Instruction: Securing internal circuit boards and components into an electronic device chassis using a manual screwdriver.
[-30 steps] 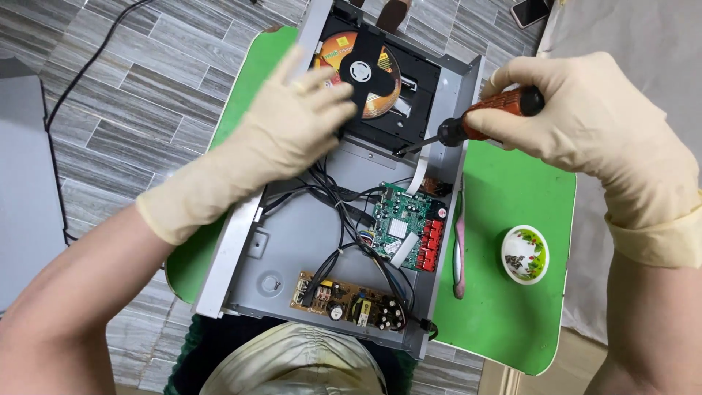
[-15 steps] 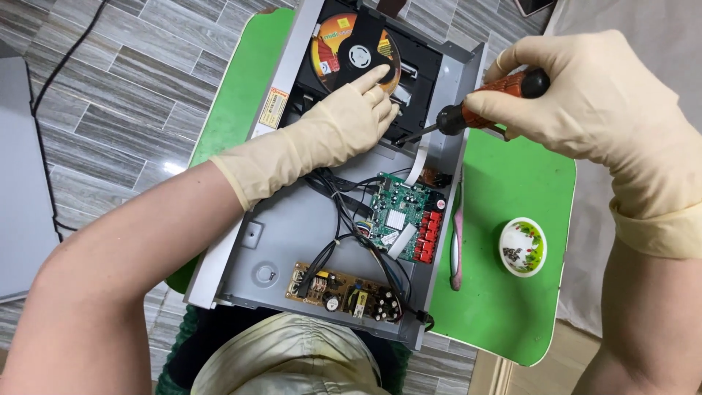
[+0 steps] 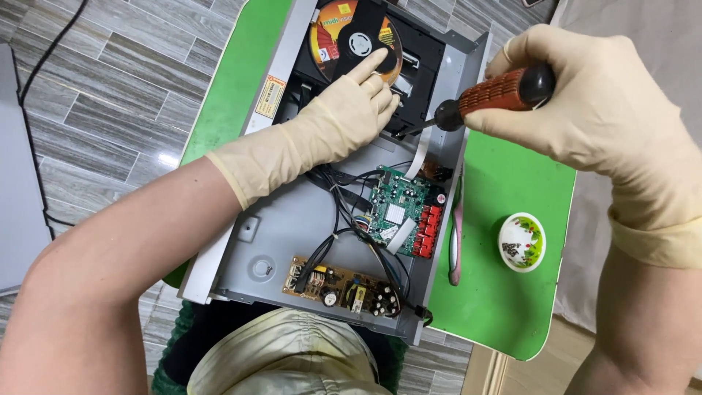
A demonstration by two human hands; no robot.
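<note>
An opened grey disc player (image 3: pixel 270 241) lies on a green table (image 3: pixel 504 292). Its black drive (image 3: pixel 424 51) at the far end carries an orange disc (image 3: pixel 336 36). My gloved left hand (image 3: pixel 344 117) rests on the drive, its fingertips touching the disc's edge. In my gloved right hand (image 3: pixel 607 110) is a screwdriver (image 3: pixel 490 95) with a red and black handle; its tip points at the drive's near right corner. A green circuit board (image 3: pixel 398 208) and a brown power board (image 3: pixel 344 285) sit inside the case, joined by black wires.
A small white patterned bowl (image 3: pixel 522 242) stands on the green table to the right of the case. A pink tool (image 3: pixel 456 234) lies along the case's right wall. Grey tiled floor (image 3: pixel 110 80) spreads to the left, with a black cable (image 3: pixel 29 110) running across it.
My left hand has slid farther up over the drive and now touches the disc. The view has shifted closer; my right hand still holds the screwdriver at the drive's corner.
</note>
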